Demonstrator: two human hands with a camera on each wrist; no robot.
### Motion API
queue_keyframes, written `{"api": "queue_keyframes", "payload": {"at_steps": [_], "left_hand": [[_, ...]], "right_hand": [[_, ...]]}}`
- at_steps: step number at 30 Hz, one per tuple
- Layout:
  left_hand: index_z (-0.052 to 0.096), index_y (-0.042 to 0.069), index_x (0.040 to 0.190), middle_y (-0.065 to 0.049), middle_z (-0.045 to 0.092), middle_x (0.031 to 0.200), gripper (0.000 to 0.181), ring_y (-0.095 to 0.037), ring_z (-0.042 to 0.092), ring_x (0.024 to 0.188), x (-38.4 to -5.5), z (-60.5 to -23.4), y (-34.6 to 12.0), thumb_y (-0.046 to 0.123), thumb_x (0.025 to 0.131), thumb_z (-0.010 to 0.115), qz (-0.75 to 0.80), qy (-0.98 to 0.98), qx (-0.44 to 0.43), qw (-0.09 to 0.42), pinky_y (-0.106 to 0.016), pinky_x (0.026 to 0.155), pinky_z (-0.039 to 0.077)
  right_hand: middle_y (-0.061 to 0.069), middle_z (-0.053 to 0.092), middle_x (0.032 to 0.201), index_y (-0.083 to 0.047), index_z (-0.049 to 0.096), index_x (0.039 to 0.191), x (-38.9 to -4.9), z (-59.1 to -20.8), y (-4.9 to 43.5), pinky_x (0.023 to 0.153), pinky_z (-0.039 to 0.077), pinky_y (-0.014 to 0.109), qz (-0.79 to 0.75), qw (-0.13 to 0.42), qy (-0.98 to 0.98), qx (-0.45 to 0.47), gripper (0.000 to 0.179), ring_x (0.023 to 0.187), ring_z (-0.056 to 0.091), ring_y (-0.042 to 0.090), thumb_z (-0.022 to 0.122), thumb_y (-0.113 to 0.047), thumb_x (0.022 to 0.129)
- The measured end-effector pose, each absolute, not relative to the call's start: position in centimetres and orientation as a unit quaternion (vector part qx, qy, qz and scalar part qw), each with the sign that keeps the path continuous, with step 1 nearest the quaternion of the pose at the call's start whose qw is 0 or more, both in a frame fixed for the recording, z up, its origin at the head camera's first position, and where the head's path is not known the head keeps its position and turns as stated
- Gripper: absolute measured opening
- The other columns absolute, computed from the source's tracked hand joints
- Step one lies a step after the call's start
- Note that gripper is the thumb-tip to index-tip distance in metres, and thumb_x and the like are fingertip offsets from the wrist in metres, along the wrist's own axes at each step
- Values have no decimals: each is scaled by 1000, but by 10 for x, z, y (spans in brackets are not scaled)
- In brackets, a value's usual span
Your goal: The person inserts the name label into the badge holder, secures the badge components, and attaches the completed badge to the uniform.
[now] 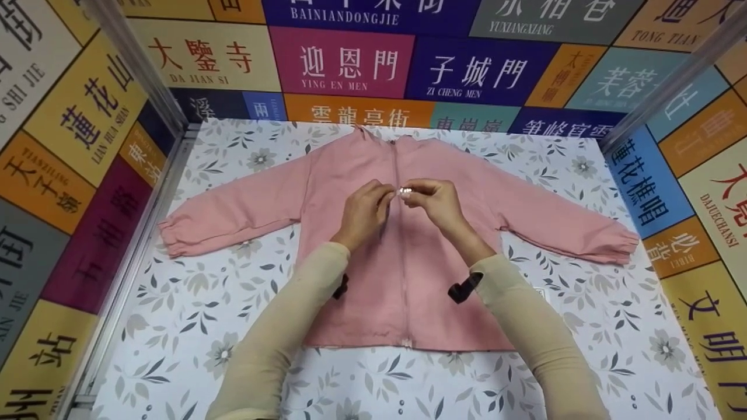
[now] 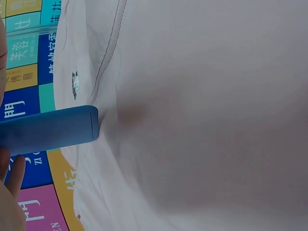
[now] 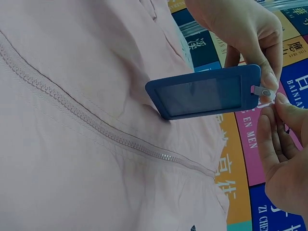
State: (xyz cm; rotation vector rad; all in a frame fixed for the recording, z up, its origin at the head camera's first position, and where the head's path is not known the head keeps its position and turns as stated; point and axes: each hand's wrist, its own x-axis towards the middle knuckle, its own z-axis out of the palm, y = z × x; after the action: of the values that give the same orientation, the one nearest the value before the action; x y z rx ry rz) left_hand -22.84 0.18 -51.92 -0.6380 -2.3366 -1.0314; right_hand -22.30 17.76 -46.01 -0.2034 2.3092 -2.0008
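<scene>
A blue badge holder with a clear window hangs by a small snap strap above a pink zip jacket. My left hand pinches the strap beside its metal snap, close to the holder's end. From the other side, my right hand pinches the strap's end with thumb and fingertip. The fingertips of both hands nearly meet over the jacket's zip. In the left wrist view, the holder shows as a plain blue slab, and its strap is out of sight.
The jacket lies front up with both sleeves spread, on a floral tablecloth. Panels with place names stand at the back and sides. Metal frame posts rise at the back corners. Each wrist carries a black strap.
</scene>
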Motion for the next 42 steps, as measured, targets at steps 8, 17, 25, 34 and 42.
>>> {"api": "queue_keyframes", "payload": {"at_steps": [8, 17, 25, 34, 42], "left_hand": [[76, 9, 95, -5, 64, 80, 20, -17, 61, 71, -229, -516, 3, 19, 99, 59, -373, -861, -226, 262, -30, 67, 52], [75, 8, 93, -4, 63, 79, 21, -17, 60, 70, -230, -516, 5, 17, 100, 58, -368, -865, -217, 264, -31, 66, 51], [76, 9, 93, -3, 66, 79, 21, -15, 62, 71, -231, -517, 4, 16, 100, 57, -372, -870, -197, 259, -30, 67, 53], [77, 11, 98, -1, 70, 83, 21, -12, 64, 73, -232, -515, 1, 20, 100, 58, -399, -860, -184, 259, -27, 69, 53], [75, 11, 102, -1, 68, 84, 19, -11, 64, 77, -230, -519, -2, 23, 97, 61, -459, -839, -170, 239, -24, 75, 56]], "right_hand": [[11, 77, 91, 15, 69, 107, -224, -462, 176, 72, 59, 25, -650, 18, 755, -80, 25, 75, 70, 10, 72, 0, 86], [5, 75, 82, 10, 72, 102, -224, -466, 173, 72, 59, 25, -661, -4, 745, -90, 17, 73, 68, 11, 70, 2, 87], [8, 77, 90, 13, 71, 104, -227, -474, 175, 74, 58, 24, -669, -7, 735, -110, 20, 79, 70, 10, 70, 2, 87], [11, 77, 92, 1, 76, 101, -240, -495, 184, 73, 58, 25, -666, -21, 737, -112, 14, 77, 68, 9, 71, -3, 88], [-1, 76, 85, 9, 72, 103, -239, -495, 185, 73, 59, 26, -671, -21, 733, -114, 21, 77, 69, 10, 73, -4, 87]]}}
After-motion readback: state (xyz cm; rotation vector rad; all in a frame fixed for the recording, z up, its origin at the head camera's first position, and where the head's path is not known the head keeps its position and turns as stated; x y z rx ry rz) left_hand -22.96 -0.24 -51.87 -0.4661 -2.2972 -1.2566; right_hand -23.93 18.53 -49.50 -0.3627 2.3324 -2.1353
